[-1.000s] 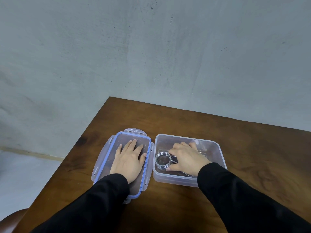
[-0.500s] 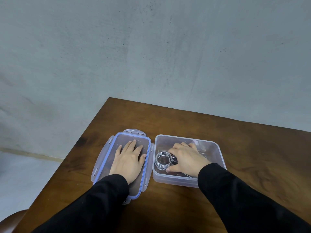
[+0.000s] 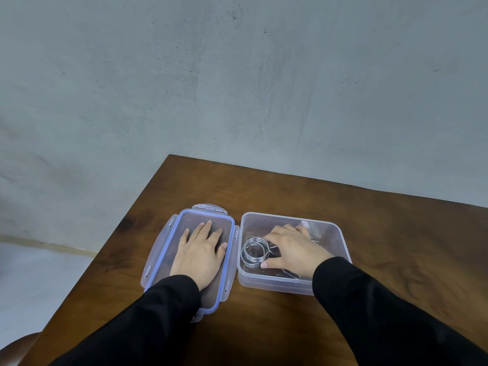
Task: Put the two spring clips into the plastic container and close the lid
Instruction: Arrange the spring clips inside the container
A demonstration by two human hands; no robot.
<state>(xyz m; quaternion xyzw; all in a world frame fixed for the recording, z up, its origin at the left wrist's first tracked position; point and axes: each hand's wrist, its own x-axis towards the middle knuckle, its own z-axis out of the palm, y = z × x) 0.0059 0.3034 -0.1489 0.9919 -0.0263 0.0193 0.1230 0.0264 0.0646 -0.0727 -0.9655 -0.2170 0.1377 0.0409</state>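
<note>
Left hand (image 3: 199, 253): flat, palm down, fingers spread, resting on the inner face of the lid (image 3: 169, 249); grips nothing. Right hand (image 3: 293, 250): inside the plastic container (image 3: 340, 241), fingers curled downward over the metal there, thumb tip against the lower side of a coiled spring clip (image 3: 254, 252); whether it pinches the clip or merely rests on it cannot be told. Spring clip: bright steel coil, at the container's left end, just left of the right hand's knuckles. Further wire parts (image 3: 291, 274) show beneath the wrist; a second clip cannot be made out separately under the hand. Lid: clear with blue seal, latch flaps splayed, lying upturned on the tabletop (image 3: 396, 247) just left of the container, their near edges almost touching. Container: clear, rectangular, uncovered. Sleeves: black, both arms. Tabletop: dark brown wood, its left edge running close beside the lid, far edge well behind both items; bare surface to the right of the container and in front of it. Wall (image 3: 237, 88): grey, plain, behind the tabletop.
</note>
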